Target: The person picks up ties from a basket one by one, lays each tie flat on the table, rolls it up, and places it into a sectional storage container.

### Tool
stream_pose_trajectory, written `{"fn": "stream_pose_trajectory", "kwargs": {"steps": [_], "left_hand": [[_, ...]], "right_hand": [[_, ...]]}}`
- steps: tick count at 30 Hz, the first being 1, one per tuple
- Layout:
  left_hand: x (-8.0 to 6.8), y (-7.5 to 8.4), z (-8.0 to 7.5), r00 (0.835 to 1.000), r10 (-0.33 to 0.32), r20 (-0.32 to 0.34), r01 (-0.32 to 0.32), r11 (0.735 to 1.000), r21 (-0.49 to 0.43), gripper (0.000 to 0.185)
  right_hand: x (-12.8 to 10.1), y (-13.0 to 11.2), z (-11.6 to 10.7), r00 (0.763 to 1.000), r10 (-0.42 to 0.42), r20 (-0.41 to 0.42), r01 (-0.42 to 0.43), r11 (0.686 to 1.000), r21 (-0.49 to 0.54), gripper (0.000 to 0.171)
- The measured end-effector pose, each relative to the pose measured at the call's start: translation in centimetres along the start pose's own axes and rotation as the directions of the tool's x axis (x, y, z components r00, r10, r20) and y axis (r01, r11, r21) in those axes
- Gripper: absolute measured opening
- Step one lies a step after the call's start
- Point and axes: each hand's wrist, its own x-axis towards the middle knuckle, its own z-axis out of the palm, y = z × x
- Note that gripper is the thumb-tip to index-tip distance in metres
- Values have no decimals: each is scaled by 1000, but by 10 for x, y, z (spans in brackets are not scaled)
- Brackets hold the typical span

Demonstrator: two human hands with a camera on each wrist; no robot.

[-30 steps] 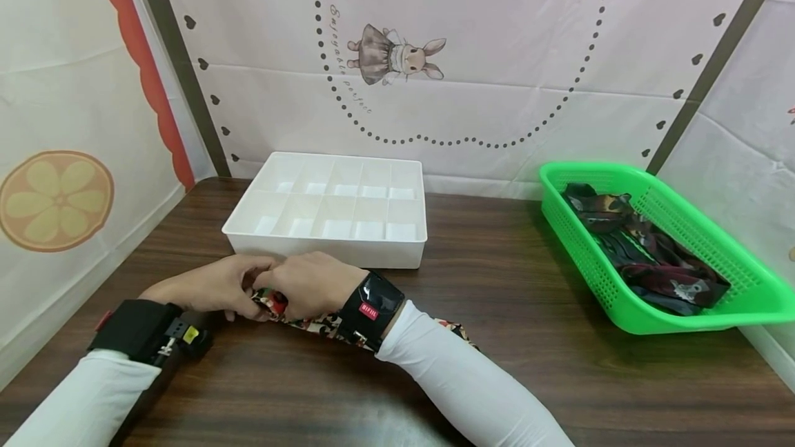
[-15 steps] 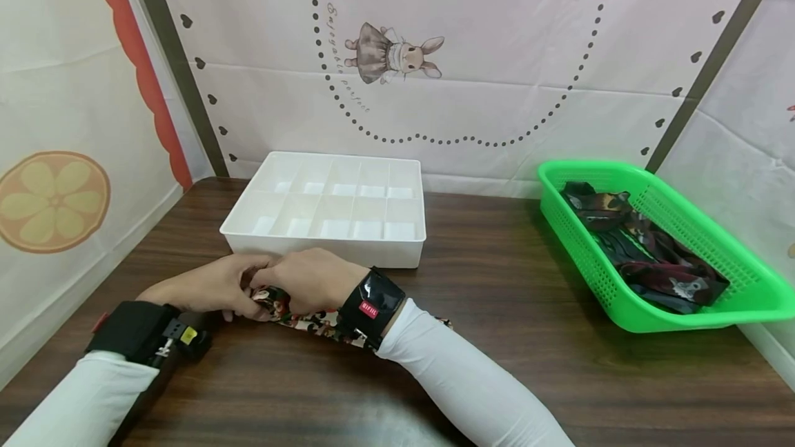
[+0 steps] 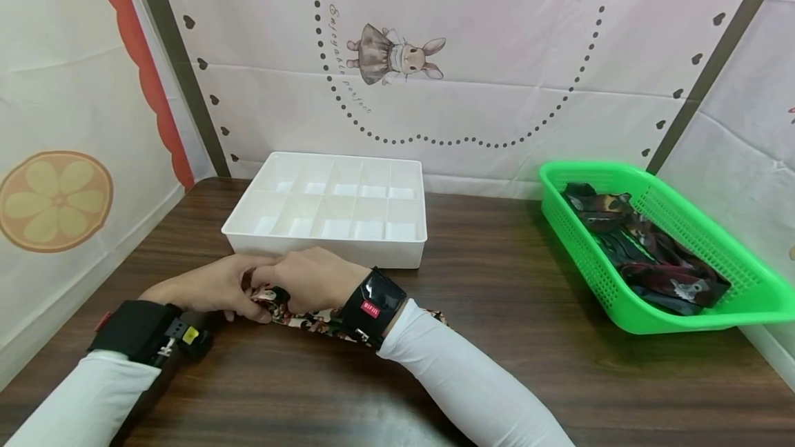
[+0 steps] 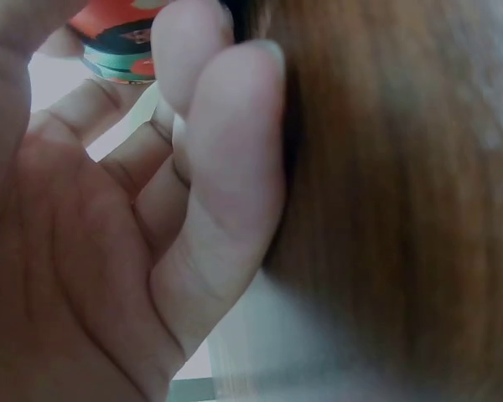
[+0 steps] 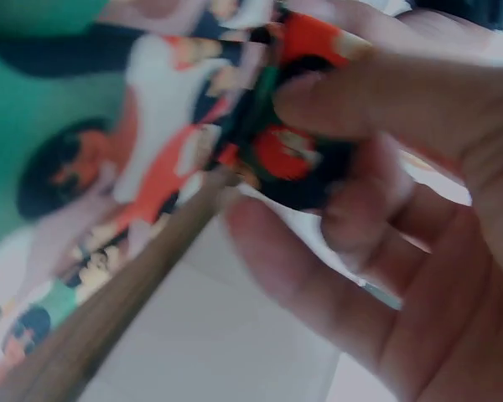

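Note:
A long strip of printed cloth (image 3: pixel 313 323) with cartoon figures in red, black, green and white lies slantwise on the table, its left end bunched into a roll. My left hand (image 3: pixel 214 287) pinches that rolled end; in the left wrist view its curled fingers (image 4: pixel 235 142) stand near the wood, the roll (image 4: pixel 121 42) at the top. My right hand (image 3: pixel 313 280) grips the same roll, thumb on top, as the right wrist view shows around the printed roll (image 5: pixel 298 155). The flat part runs under my right wrist and forearm, partly hidden.
Just behind my hands stands a white divided box (image 3: pixel 348 254), its compartments showing bare bottoms. A green mesh basket (image 3: pixel 584 254) at the right holds several dark, shiny cloth pieces (image 3: pixel 671 274). Printed sheets (image 3: pixel 497 33) wall off the wooden table (image 3: pixel 484 295).
The cloth's visible far right end has drawn in toward my hands. The printed pattern on the roll has shifted as it turns. My hands stay in almost the same place.

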Motion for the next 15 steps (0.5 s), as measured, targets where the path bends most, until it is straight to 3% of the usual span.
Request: {"fn": "stream_pose_trajectory", "kwargs": {"steps": [4, 11, 15], "left_hand": [[1, 0, 0, 1000, -17, -2, 17, 1000, -1, 63], [0, 0, 1, 1000, 2, -19, -2, 1000, 9, 61], [0, 0, 1, 1000, 0, -17, 0, 1000, 12, 52]], "right_hand": [[0, 2, -3, 1000, -13, 27, 12, 999, 39, 47], [0, 5, 0, 996, -45, -74, 45, 999, 11, 24], [-1, 4, 0, 997, -49, -54, 50, 998, 27, 31]]}}
